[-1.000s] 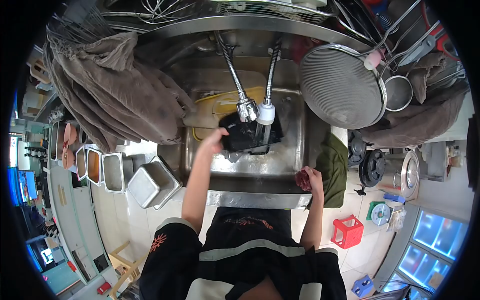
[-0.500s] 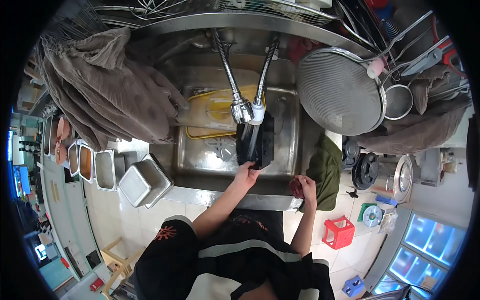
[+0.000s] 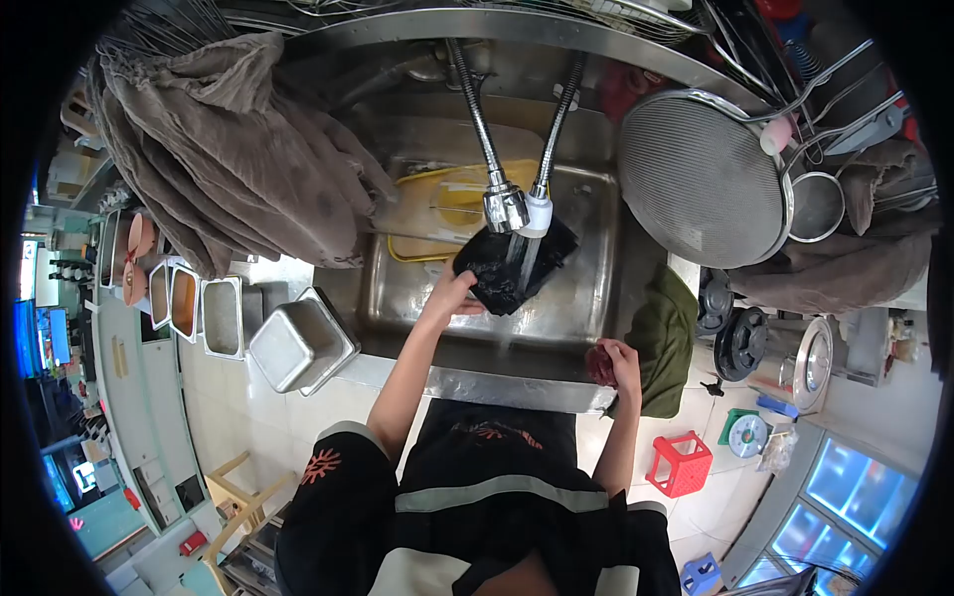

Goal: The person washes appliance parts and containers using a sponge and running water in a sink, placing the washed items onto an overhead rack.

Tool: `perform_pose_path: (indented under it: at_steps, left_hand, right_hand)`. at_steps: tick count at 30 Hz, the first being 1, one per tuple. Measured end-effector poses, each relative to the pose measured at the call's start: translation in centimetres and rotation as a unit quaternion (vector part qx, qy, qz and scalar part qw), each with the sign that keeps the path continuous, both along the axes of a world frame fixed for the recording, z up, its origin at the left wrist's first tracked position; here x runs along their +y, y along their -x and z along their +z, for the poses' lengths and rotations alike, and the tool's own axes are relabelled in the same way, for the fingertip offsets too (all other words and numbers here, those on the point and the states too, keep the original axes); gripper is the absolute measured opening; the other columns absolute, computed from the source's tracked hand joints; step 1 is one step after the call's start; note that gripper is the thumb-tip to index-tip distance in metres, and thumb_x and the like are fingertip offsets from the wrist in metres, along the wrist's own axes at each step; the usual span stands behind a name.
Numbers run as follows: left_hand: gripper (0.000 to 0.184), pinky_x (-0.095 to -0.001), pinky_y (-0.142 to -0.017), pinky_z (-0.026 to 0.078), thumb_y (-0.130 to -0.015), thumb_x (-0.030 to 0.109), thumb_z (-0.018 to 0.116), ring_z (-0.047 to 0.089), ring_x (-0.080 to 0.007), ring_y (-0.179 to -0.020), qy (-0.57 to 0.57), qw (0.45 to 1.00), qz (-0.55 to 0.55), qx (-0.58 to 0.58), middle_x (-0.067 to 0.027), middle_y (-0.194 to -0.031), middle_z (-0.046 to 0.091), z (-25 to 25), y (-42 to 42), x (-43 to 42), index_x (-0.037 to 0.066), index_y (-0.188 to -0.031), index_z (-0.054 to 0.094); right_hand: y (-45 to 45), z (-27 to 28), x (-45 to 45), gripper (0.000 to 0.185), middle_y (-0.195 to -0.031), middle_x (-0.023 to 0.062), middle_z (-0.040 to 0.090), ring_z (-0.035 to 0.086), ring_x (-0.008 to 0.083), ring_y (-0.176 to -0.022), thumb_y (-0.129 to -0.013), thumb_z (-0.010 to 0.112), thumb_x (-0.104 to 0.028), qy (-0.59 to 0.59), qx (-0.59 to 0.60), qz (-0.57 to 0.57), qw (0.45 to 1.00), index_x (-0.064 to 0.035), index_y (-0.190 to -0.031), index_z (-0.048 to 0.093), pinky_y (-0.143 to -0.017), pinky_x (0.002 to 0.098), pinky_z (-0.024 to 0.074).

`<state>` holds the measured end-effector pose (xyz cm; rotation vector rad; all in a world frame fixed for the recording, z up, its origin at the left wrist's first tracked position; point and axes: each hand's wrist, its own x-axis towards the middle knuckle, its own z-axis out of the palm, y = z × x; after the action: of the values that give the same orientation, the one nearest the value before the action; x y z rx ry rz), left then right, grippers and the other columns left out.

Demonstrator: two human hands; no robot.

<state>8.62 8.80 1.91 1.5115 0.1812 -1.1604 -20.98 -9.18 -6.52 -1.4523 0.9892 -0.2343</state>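
Under the running water, my left hand (image 3: 454,299) grips the lower left edge of a black container (image 3: 517,266), which is tilted over the sink (image 3: 397,298). Water falls from the white faucet head (image 3: 536,216); a chrome faucet head (image 3: 506,209) hangs beside it. My right hand (image 3: 622,366) is closed round a dark red scrubber (image 3: 599,365) at the sink's front right, near a green cloth (image 3: 668,343). Behind the black container, a yellow-rimmed tray (image 3: 417,212) lies in the sink.
Brown cloth (image 3: 238,149) hangs over the left side. A large mesh strainer (image 3: 706,179) is at the right. Metal pans (image 3: 293,350) stand left of the sink. A red stool (image 3: 681,464) is on the floor at the lower right.
The black container has turned from upright lengthwise to a slanted pose under the water, its near end lifted leftward with my left hand. My right hand keeps the red scrubber near the sink's front edge.
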Motion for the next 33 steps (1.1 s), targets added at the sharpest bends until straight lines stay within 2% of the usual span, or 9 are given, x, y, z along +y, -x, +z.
perform_pose_path:
  at_steps: [4, 11, 13, 14, 17, 21, 27, 31, 33]
  left_hand:
    - [0.043, -0.0356, -0.057, 0.052, -0.071, 0.009, 0.046, 0.059, -0.0265, -0.065, 0.023, 0.993, -0.087, 0.076, -0.0144, -0.088, 0.051, -1.4, -1.4, -3.2, 0.005, -0.112, 0.035]
    - [0.031, -0.0338, -0.059, 0.052, -0.080, 0.011, 0.042, 0.060, -0.0238, -0.071, 0.075, 0.890, -0.066, 0.445, -0.0200, -0.102, 0.053, -15.8, 5.6, -6.0, -0.007, -0.106, 0.044]
    - [0.027, -0.0229, -0.046, 0.051, -0.081, 0.012, 0.042, 0.059, -0.0185, -0.059, 0.195, 0.710, -0.080, 0.672, -0.0174, -0.097, 0.056, -12.0, 6.0, -4.5, -0.008, -0.099, 0.044]
    - [0.030, -0.0175, -0.039, 0.046, -0.084, 0.016, 0.036, 0.055, -0.0139, -0.050, 0.159, 0.723, -0.011, 0.673, -0.0170, -0.094, 0.055, -13.5, 7.7, -4.1, -0.009, -0.099, 0.043]
    - [0.032, -0.0187, -0.036, 0.043, -0.086, 0.017, 0.034, 0.049, -0.0117, -0.043, 0.268, 0.546, 0.021, 0.793, -0.0143, -0.085, 0.054, -16.7, 9.2, -2.2, -0.010, -0.101, 0.042]
    - [0.042, -0.0195, -0.032, 0.035, -0.085, 0.019, 0.036, 0.045, -0.0108, -0.039, 0.384, 0.446, 0.048, 0.807, -0.0076, -0.062, 0.043, -9.5, 7.1, -2.9, -0.010, -0.115, 0.032]
    - [0.042, -0.0185, -0.036, 0.039, -0.085, 0.014, 0.037, 0.049, -0.0101, -0.042, 0.385, 0.457, 0.086, 0.797, -0.0051, -0.058, 0.042, -10.0, 3.8, -5.6, -0.006, -0.121, 0.025]
    - [0.055, -0.0257, -0.058, 0.052, -0.080, 0.028, 0.048, 0.058, -0.0213, -0.068, 0.400, 0.578, 0.081, 0.707, -0.0108, -0.081, 0.052, -11.1, 2.7, -6.3, -0.010, -0.115, 0.028]
    - [0.051, -0.0326, -0.068, 0.050, -0.083, 0.028, 0.044, 0.054, -0.0295, -0.081, 0.370, 0.545, 0.096, 0.746, -0.0147, -0.095, 0.050, -11.2, 2.9, -4.8, -0.002, -0.119, 0.027]
  right_hand:
    - [-0.2, 0.4, -0.2, 0.024, -0.068, 0.0029, 0.055, 0.048, 0.0077, -0.056, -0.082, 0.049, -0.019, -0.033, 0.010, -0.018, 0.999, 0.0024, -0.087, 0.059, -0.048, 0.0219, 0.0398]
    - [1.0, 1.4, 0.4, 0.024, -0.071, 0.0027, 0.056, 0.049, 0.0076, -0.061, -0.081, 0.050, -0.019, -0.046, 0.012, -0.048, 0.998, 0.0020, -0.087, 0.059, -0.056, 0.0211, 0.0403]
    - [1.4, 1.6, 0.5, 0.024, -0.072, 0.0027, 0.056, 0.049, 0.0078, -0.063, -0.081, 0.050, -0.019, -0.045, 0.024, -0.050, 0.997, 0.0020, -0.087, 0.059, -0.058, 0.0211, 0.0401]
    - [1.8, 1.7, 0.6, 0.024, -0.072, 0.0027, 0.056, 0.049, 0.0078, -0.064, -0.081, 0.050, -0.019, -0.046, 0.030, -0.051, 0.997, 0.0021, -0.088, 0.059, -0.059, 0.0211, 0.0399]
    - [2.5, 1.5, 0.8, 0.024, -0.073, 0.0027, 0.056, 0.049, 0.0079, -0.065, -0.081, 0.050, -0.019, -0.051, 0.039, -0.049, 0.997, 0.0023, -0.088, 0.059, -0.060, 0.0213, 0.0399]
    - [1.9, 2.3, 1.7, 0.024, -0.073, 0.0027, 0.057, 0.050, 0.0081, -0.067, -0.081, 0.050, -0.018, -0.063, 0.046, -0.054, 0.996, 0.0022, -0.088, 0.059, -0.061, 0.0214, 0.0398]
    - [0.9, 1.6, 1.8, 0.024, -0.073, 0.0035, 0.057, 0.050, 0.0082, -0.066, -0.081, 0.049, -0.018, -0.048, 0.045, -0.023, 0.998, 0.0023, -0.088, 0.059, -0.061, 0.0214, 0.0402]
    - [0.5, 1.9, 1.6, 0.023, -0.071, 0.0034, 0.057, 0.050, 0.0082, -0.063, -0.081, 0.050, -0.018, -0.047, 0.034, -0.023, 0.998, 0.0022, -0.088, 0.059, -0.059, 0.0214, 0.0404]
    - [0.4, 3.1, 1.3, 0.023, -0.071, 0.0032, 0.057, 0.050, 0.0081, -0.062, -0.081, 0.051, -0.018, -0.062, 0.041, -0.031, 0.997, 0.0020, -0.088, 0.059, -0.058, 0.0212, 0.0404]
